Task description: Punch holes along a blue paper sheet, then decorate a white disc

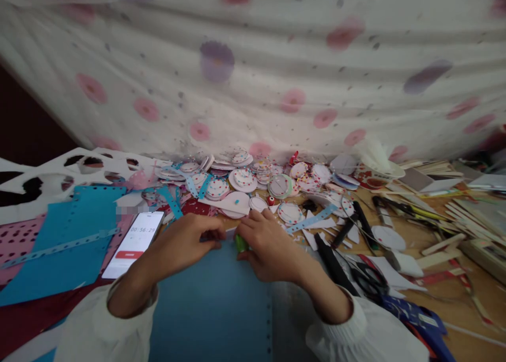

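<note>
A large blue sheet (205,309) with a row of small holes down its right side lies in front of me. At its top edge, my left hand (190,241) has its fingers curled and pinched together on the sheet. My right hand (272,246) is closed around a small green object (240,244) at the same edge. Fingers cover most of that object, so its kind does not show. A white strip (230,232) is visible between the two hands.
Many decorated paper discs (243,180) are piled behind my hands. A phone (136,241) with a running timer lies left, beside more blue sheets (79,235). On the right are scissors (369,280), a blue-handled tool (415,312), wooden sticks (470,219) and a bowl (377,175).
</note>
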### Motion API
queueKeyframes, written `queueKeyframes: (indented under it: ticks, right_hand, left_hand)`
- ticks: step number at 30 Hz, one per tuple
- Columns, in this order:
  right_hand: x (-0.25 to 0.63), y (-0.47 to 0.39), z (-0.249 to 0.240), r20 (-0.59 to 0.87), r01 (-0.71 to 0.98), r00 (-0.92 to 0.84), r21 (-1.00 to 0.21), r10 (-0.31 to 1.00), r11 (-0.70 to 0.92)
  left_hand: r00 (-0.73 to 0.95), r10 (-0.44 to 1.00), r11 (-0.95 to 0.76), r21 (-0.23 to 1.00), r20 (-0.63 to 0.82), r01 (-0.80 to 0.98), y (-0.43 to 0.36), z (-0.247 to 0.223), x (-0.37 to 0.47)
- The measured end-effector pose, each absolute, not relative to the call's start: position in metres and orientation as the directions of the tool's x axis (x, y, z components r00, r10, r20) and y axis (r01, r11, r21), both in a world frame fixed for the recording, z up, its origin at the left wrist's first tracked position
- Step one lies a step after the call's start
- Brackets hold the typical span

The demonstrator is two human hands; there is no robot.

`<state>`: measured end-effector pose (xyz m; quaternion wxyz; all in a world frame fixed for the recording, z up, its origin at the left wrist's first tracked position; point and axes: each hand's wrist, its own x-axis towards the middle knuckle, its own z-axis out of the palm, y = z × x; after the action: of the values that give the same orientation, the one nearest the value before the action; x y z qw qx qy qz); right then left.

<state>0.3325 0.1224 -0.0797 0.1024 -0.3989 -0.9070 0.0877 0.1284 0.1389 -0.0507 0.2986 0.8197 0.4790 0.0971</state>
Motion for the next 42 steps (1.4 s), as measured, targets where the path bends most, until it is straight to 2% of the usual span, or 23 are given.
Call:
queueKeyframes:
  ticks: [4,9,11,18,24,29,36,39,42]
  right_hand:
    - [0.334,0.13,-0.088,0.141,0.688,-0.684,-0.202,0.716,0.697]
    - [0.334,0.131,-0.091,0.123,0.687,-0.692,-0.191,0.711,0.701]
    - [0.332,0.129,-0.089,0.105,0.688,-0.694,-0.194,0.712,0.699]
    - [0.328,0.123,-0.08,0.078,0.712,-0.674,-0.2,0.735,0.674]
    - [0.326,0.12,-0.079,0.101,0.677,-0.7,-0.221,0.707,0.702]
    - [0.325,0.122,-0.086,0.141,0.65,-0.722,-0.195,0.677,0.734]
    - [0.326,0.129,-0.095,0.153,0.632,-0.744,-0.156,0.651,0.759]
    - [0.329,0.132,-0.096,0.141,0.639,-0.734,-0.192,0.665,0.745]
    - [0.333,0.133,-0.093,0.126,0.634,-0.723,-0.267,0.679,0.725]
  left_hand:
    - [0.524,0.839,-0.364,0.564,-0.147,0.741,0.142,-0.055,0.125]
    - [0.501,0.862,-0.441,0.379,-0.071,0.813,0.123,-0.052,0.126]
    - [0.491,0.869,-0.442,0.352,-0.059,0.825,0.115,-0.051,0.133]
    - [0.556,0.804,-0.446,0.404,-0.212,0.799,0.125,-0.058,0.157]
    - [0.605,0.789,-0.512,0.429,-0.106,0.744,0.129,-0.061,0.152]
    - [0.653,0.751,-0.558,0.436,-0.097,0.706,0.133,-0.063,0.152]
    - [0.648,0.749,-0.567,0.369,-0.14,0.736,0.138,-0.065,0.158]
    - [0.605,0.784,-0.521,0.382,-0.139,0.763,0.138,-0.067,0.158]
    - [0.607,0.775,-0.482,0.455,-0.177,0.749,0.138,-0.07,0.152]
